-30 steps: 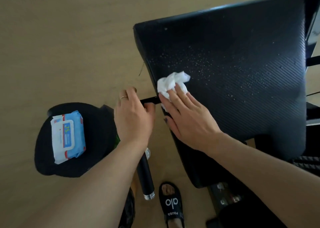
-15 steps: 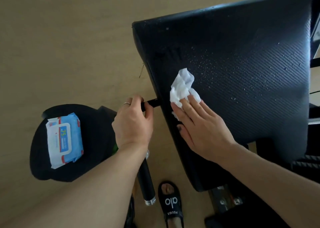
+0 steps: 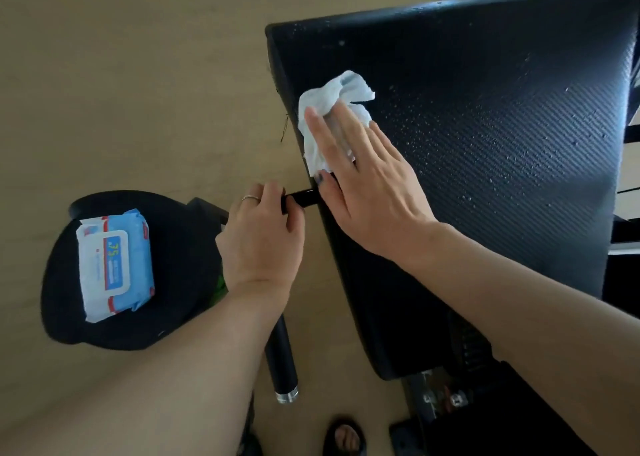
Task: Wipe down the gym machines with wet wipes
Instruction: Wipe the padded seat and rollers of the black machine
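Soft, even daylight; wide-angle view.
Bluish sheen on far edge of the black textured vinyl pad; straight edges bow; slight overall softness.

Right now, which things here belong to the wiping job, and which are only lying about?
Job:
white wipe, pressed flat under the right hand
black pad, dotted with droplets
black bar, held by the left hand
wipe pack

Lying about:
round black seat under the pack
sandal

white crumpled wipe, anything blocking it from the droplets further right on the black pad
Nothing visible does. The right hand presses the white crumpled wet wipe flat on the black textured pad, and the droplet-speckled surface to its right is bare.
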A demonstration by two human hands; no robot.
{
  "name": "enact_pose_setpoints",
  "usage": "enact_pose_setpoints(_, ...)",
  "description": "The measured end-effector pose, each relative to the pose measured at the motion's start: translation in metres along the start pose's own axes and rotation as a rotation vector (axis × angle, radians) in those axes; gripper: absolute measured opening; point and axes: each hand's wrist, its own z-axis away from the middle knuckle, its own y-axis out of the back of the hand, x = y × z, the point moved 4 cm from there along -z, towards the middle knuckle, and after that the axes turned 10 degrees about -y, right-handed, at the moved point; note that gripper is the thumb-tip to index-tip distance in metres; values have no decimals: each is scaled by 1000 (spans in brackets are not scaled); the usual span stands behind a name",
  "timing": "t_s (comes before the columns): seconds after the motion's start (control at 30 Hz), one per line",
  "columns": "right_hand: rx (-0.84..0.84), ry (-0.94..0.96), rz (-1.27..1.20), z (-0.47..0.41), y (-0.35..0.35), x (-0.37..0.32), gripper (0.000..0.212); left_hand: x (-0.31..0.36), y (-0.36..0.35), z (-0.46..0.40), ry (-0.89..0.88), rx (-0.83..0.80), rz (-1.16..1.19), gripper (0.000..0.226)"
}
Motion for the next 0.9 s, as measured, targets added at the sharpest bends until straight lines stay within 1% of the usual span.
enact_pose_setpoints(0.1, -14, 61, 137, -10, 3, 1, 56, 1, 1, 0, 4, 3, -21, 17)
enact_pose_setpoints(0.17, 15, 88, 224, -16, 7, 3, 53, 1, 1, 0, 4, 7, -27, 17)
enact_pose_setpoints(0.23, 40, 104, 247, -19, 9, 5, 51, 2, 1, 0, -1, 16, -31, 17)
enact_pose_setpoints(0.33, 20, 158, 264, -17, 2, 7, 55, 2, 1, 0, -6, 33, -26, 17)
enact_pose_setpoints(0.4, 35, 193, 210, -17, -1, 6, 53, 2, 1, 0, -7, 40, -32, 18)
enact_pose_setpoints(0.5, 114, 208, 26, -26, 4, 5, 38, 2, 1, 0, -20, 45, -43, 18)
enact_pose_setpoints(0.6, 99, 194, -4, -34, 8, 8, 28, 2, 0, 0, -33, 57, -48, 17)
enact_pose_setpoints(0.67, 94, 200, 23, -35, 6, 9, 31, 2, 0, 0, -35, 62, -53, 17)
enact_pose_setpoints(0.83, 110, 171, 75, -22, -1, 11, 50, 3, 0, 1, -22, 61, -55, 16)
enact_pose_setpoints(0.9, 132, 191, 77, -16, -6, 13, 51, 3, 0, 2, -16, 67, -50, 16)
